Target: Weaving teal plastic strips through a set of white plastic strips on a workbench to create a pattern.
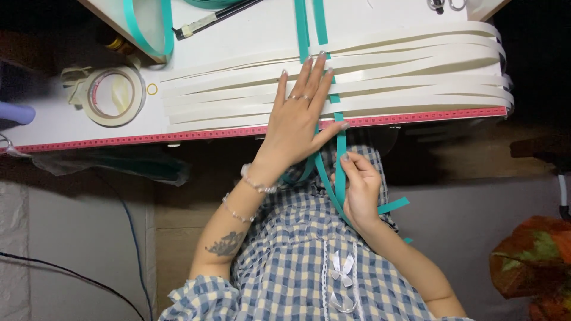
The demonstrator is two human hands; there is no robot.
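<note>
Head view: the left hand [297, 122] lies flat on the white strips [380, 77], fingers [306, 74] spread and straight, pressing down near the front edge of the white surface [53, 122] — it grips nothing. The strips run side by side along the surface, from about its middle to its right edge. Two teal strips [301, 24] come down from the far edge, cross the white ones and pass under the left hand.

The right hand [358, 187] is off the surface, just in front of its front edge and over the person's lap. Its fingers are closed round a teal strip [341, 139] that rises to the front edge beside the left thumb — the thumb and forefinger pinch it. More teal ends hang below this hand, against the blue checked dress [297, 267].

A red measuring tape [131, 139] runs along the front edge of the surface. Near the left edge lies a roll of tape [114, 95], with a small yellow ring [152, 89] just beside it. Towards the far left corner sit a teal loop [148, 32] and a dark rod-like tool [214, 18]. At the far right corner metal scissor handles [443, 5] show, partly cut off.
</note>
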